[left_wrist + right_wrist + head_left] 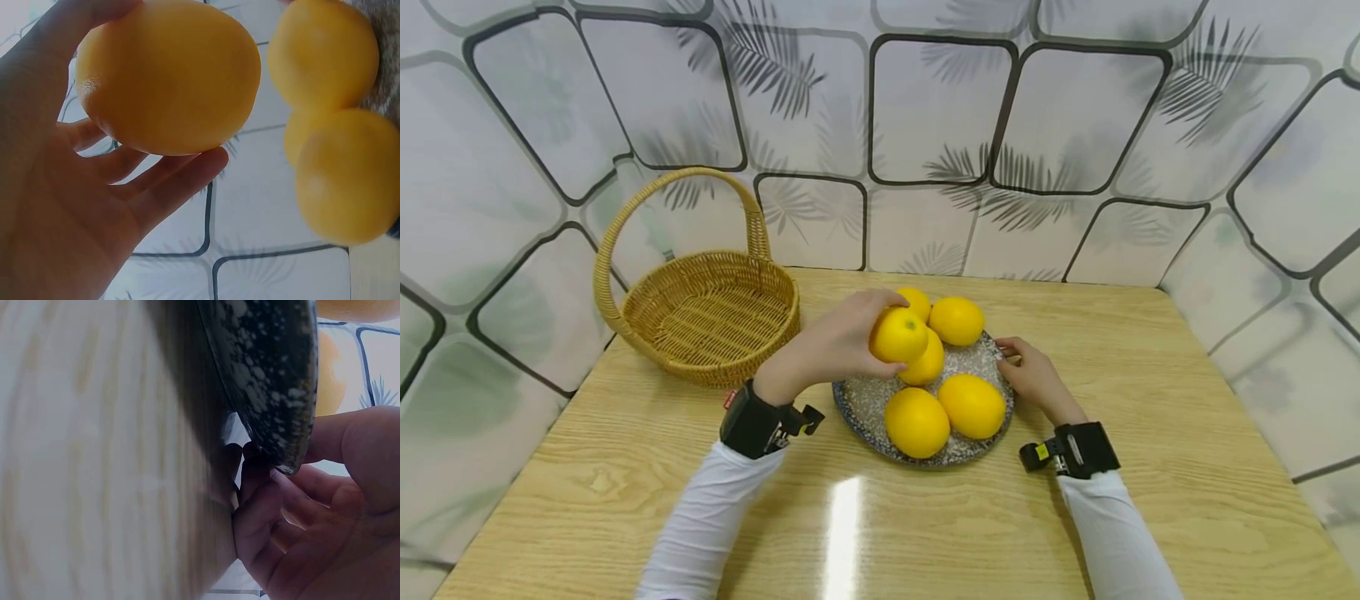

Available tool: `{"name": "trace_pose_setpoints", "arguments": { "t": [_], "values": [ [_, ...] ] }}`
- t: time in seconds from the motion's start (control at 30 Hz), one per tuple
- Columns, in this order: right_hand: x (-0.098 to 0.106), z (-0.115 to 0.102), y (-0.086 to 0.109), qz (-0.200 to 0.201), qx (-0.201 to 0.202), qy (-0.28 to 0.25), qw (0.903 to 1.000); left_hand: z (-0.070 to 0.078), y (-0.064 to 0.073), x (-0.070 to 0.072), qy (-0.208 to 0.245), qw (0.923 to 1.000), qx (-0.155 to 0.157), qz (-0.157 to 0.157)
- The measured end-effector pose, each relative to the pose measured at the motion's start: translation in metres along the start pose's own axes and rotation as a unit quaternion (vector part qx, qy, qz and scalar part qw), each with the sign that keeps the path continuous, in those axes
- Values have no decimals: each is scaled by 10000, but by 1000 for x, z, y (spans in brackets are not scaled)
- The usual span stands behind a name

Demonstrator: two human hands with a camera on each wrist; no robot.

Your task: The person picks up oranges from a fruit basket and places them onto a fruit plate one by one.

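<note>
My left hand grips a yellow citrus fruit, with the thumb on one side and the fingers on the other. The held fruit is oval and smooth in the left wrist view, and it overlaps other fruit on the plate in the head view. Several more yellow fruits lie on the round speckled grey plate with a dark rim. At the plate's right edge my right hand pinches the rim, thumb above and fingers curled beneath.
To the left stands a wicker basket with a tall arched handle, nothing in it. The plate and basket are on a light wooden table. Patterned panels rise behind the table and on both sides.
</note>
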State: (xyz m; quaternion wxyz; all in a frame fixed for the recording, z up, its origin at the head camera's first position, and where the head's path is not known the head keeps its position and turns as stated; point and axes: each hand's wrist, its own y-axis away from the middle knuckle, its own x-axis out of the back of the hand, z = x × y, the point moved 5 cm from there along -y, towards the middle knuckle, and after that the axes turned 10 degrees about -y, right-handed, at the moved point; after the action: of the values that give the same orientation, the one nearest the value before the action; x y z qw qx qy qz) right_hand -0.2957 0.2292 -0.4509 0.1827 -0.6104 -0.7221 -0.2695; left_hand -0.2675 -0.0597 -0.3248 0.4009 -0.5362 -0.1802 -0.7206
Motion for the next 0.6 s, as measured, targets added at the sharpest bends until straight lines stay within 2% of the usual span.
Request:
{"name": "trace_pose_setpoints", "arguments": {
  "t": [0.3, 0.6],
  "values": [
    [-2, 1, 0, -2, -34, 6, 10000, 7, -6, -26, 92, 9988, -93, -477],
    [0, 3, -2, 50, 13, 21, 10000, 11, -9, -33, 161, 9978, -161, -621]
  ]
}}
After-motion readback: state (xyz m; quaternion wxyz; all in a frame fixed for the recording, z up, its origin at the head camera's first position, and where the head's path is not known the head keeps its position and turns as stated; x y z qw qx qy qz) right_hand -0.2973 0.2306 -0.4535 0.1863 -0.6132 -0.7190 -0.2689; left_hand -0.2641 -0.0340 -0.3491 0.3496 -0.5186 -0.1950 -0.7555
